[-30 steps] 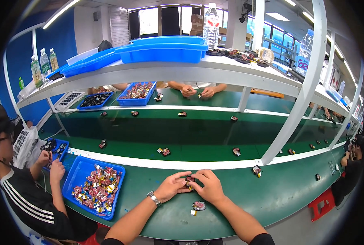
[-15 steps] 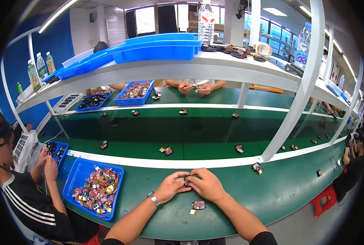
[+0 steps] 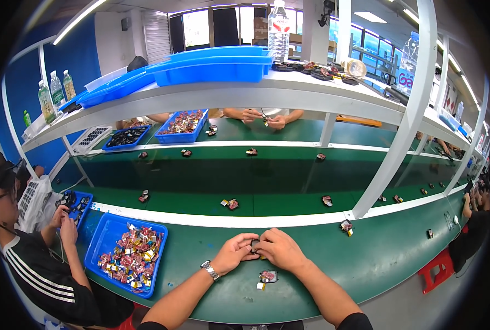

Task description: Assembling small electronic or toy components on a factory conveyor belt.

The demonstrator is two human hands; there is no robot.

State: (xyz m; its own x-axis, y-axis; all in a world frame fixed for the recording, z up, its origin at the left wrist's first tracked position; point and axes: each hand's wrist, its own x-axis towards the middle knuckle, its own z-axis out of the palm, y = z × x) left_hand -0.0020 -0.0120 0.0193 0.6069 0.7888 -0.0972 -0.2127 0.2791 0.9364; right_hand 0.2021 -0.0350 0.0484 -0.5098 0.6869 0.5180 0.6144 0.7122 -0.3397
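Note:
My left hand and my right hand meet over the green bench, fingers pinched around a small black part. Fingers cover most of it, so its exact kind is hidden. A bit of yellow shows beneath the right fingers. Just nearer to me on the bench lies a small circuit assembly, reddish in a dark frame, with a white and yellow piece beside it. A blue tray heaped with similar red, white and yellow pieces stands left of my hands.
Beyond a white rail runs a green conveyor belt carrying spaced assemblies. A white shelf holds blue trays and bottles. A slanted white post rises at right. A co-worker sits at left; others work opposite and at right.
The assemblies on the belt have shifted slightly right. My fingers have turned a little around the black part, and some yellow now shows under the right hand.

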